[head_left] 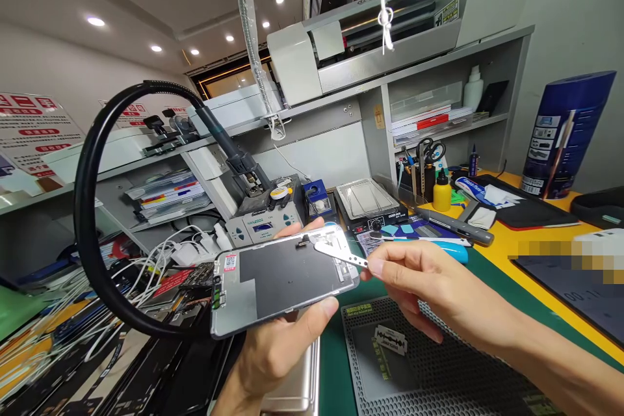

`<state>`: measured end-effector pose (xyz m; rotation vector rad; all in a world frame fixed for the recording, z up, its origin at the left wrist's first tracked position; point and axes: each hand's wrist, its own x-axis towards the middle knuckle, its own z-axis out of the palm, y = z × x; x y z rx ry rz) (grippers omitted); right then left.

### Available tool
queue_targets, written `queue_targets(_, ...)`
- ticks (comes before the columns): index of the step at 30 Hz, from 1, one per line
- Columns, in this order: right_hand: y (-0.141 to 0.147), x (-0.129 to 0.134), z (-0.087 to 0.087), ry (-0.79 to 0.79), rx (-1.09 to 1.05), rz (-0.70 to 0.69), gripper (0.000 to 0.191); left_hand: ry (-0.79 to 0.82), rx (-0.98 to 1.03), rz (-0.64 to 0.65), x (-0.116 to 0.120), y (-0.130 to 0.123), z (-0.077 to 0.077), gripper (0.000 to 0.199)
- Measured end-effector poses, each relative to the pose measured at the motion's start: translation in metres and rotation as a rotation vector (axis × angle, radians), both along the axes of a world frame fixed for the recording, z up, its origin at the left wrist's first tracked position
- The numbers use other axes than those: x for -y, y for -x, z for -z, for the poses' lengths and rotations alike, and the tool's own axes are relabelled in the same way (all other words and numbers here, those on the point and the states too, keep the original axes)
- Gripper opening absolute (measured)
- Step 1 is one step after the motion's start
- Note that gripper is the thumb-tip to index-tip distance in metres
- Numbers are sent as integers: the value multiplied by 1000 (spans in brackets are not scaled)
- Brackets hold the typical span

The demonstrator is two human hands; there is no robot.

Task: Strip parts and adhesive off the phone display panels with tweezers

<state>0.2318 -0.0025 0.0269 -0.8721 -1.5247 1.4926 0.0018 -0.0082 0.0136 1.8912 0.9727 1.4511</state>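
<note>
My left hand (287, 344) grips a phone screen assembly (283, 279) from beneath, thumb on the near edge and fingertips showing behind the far edge. Its dark back faces up and it is slightly tilted, with a small QR sticker at the left end and a short black flex cable (306, 242) near the right end. Between the thumb and fingers of my right hand (419, 279) is a thin metal pry tool (341, 255) with a row of holes. Its rounded tip lies over the right end of the screen, beside the flex cable; whether it touches cannot be made out.
A perforated grey mat (439, 364) with a razor blade (390, 340) lies below my right hand. A thick black hose (88, 208) arches at left over cables and phone parts. Behind stand a soldering station (266, 224), a hot plate (368, 201) and a yellow bottle (441, 192).
</note>
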Motion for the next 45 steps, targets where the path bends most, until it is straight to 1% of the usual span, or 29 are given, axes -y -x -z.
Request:
queue_targets(3,-3,-1,0,30,15,-16,36,117,135,98,1,-2,-3,75)
queue_targets(6,-5,-2,0,60,22,-49,36,185,235,194,1,-3,-7,72)
queue_targets(10,-3,-2,2,92,22,-114,34,210,277,254,-2,-2,-10,67)
queue_targets(14,0,-2,3,127,25,-187,38,228,339,344,-7,3,-7,66)
queue_targets(18,1,-1,3,160,-40,-247,38,250,371,403,-10,7,-5,65)
queue_targets(20,1,-1,3,166,-75,-245,36,273,374,420,-11,7,-6,64)
queue_targets(22,1,-1,2,161,-87,-221,35,275,379,410,-10,7,-6,63)
queue_targets(24,1,-1,3,154,-79,-205,33,275,377,405,-10,7,-7,64)
queue_targets(30,3,0,4,140,-48,-220,34,301,390,438,-10,8,-4,68)
queue_targets(32,4,0,4,142,-44,-218,36,319,402,481,-12,9,-2,71)
queue_targets(39,3,1,7,128,-27,-266,40,388,524,718,-20,12,4,73)
queue_targets(42,4,2,7,141,-28,-300,41,433,561,766,-20,9,2,69)
queue_targets(45,5,3,6,160,-28,-327,42,454,571,787,-19,5,0,67)
